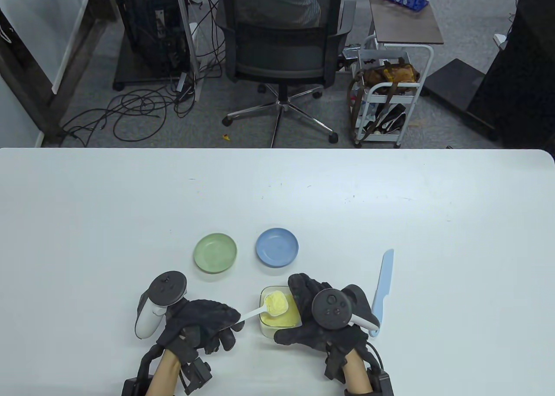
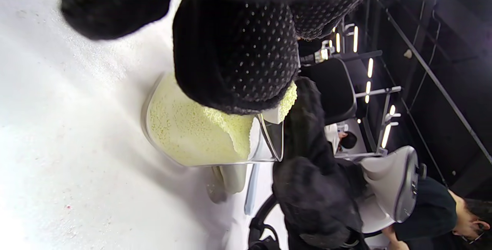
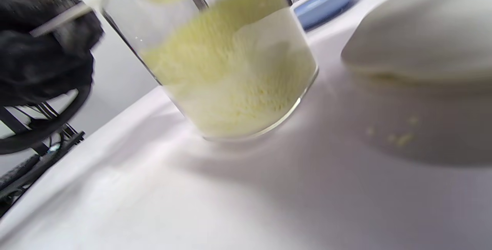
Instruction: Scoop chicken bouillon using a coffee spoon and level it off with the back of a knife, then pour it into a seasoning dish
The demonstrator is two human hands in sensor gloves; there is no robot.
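Observation:
A clear container (image 1: 291, 319) of yellow chicken bouillon stands near the table's front edge. My left hand (image 1: 225, 326) pinches the handle of a white coffee spoon (image 1: 276, 304). Its bowl, heaped with bouillon, hangs just above the container's far left corner. My right hand (image 1: 303, 315) wraps the container's right side, with fingers along the far edge and thumb at the near corner. A light blue knife (image 1: 383, 288) lies flat on the table right of that hand, untouched. The green dish (image 1: 215, 253) and the blue dish (image 1: 277, 247) sit behind, both bare. The left wrist view shows the container (image 2: 192, 131) below my gloved fingers (image 2: 234, 50).
A white rounded object (image 3: 423, 42) lies close beside the container (image 3: 234, 69) in the right wrist view; a few yellow grains are spilled near it. Beyond the table's far edge stand an office chair (image 1: 282, 36) and a small cart (image 1: 390, 96).

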